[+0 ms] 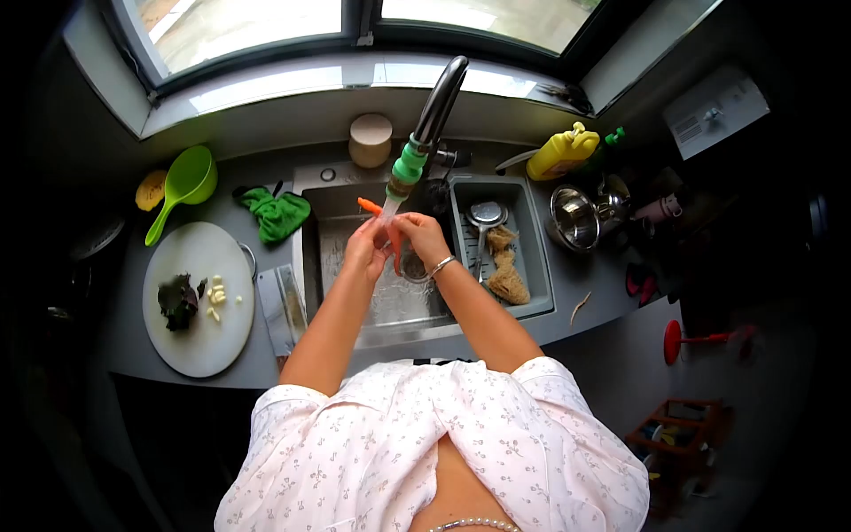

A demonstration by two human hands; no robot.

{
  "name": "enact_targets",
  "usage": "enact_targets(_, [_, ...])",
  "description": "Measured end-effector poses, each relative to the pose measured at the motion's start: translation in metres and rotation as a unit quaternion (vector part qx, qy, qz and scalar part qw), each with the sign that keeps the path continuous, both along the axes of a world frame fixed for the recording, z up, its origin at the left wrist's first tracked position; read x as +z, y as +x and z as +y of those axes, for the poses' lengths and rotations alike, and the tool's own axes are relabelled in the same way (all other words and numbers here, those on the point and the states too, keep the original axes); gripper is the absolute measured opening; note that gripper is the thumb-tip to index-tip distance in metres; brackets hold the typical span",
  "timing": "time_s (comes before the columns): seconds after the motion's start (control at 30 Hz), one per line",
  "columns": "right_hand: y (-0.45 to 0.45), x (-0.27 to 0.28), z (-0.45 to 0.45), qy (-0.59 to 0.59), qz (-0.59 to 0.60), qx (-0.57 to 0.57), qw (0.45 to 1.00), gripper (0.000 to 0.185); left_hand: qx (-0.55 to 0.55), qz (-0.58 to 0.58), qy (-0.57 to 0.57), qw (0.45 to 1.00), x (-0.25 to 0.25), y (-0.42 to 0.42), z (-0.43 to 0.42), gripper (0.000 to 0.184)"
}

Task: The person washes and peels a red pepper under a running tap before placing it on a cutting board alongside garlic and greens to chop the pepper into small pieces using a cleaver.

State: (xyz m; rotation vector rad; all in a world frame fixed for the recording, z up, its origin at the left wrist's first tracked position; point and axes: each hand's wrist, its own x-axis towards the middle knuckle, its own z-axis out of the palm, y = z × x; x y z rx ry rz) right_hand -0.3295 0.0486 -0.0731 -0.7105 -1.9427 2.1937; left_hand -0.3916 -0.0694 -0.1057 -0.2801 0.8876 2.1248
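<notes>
Under the running tap (407,168), both my hands are closed around slender orange-red vegetables (369,206); I cannot tell whether they are chili peppers or carrots. One bright end sticks out above the fingers, and a tapered piece (395,241) hangs down between the hands. My left hand (365,248) grips from the left. From the other side, my right hand (420,236) pinches at the top, a bracelet on its wrist. Water runs over the fingers into the steel sink (390,306). The fingers partly hide what they hold.
Left of the sink are a cleaver (282,306), a green cloth (277,215), a green ladle (190,176), and a round board (199,350) with garlic cloves and dark leaves. Rightward are a draining basin (541,293) with sponges, a steel bowl (574,218) and a yellow bottle (561,153).
</notes>
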Motion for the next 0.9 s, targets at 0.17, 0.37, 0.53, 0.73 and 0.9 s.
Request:
enact_targets(0.17, [0.004, 0.000, -0.004, -0.084, -0.086, -0.006, 0.993, 0.017, -0.018, -0.013, -0.018, 1.000, 0.005, 0.003, -0.011, 0.021])
enact_targets(0.37, [0.009, -0.005, -0.005, -0.129, -0.092, -0.013, 0.987, 0.019, -0.016, -0.020, -0.047, 0.999, 0.002, 0.004, -0.014, 0.022])
enact_targets(0.53, [0.016, -0.007, -0.010, -0.110, -0.097, -0.036, 0.988, 0.018, -0.001, -0.044, -0.048, 0.998, 0.001, 0.007, -0.012, 0.021])
enact_targets(0.73, [0.028, -0.010, -0.014, -0.149, -0.100, -0.011, 0.984, 0.018, 0.009, -0.021, -0.081, 0.996, -0.014, 0.007, -0.014, 0.020])
enact_targets(0.9, [0.020, -0.013, -0.015, -0.069, -0.098, -0.048, 0.992, 0.027, -0.032, 0.027, -0.122, 0.992, -0.003, 0.015, -0.019, 0.017])
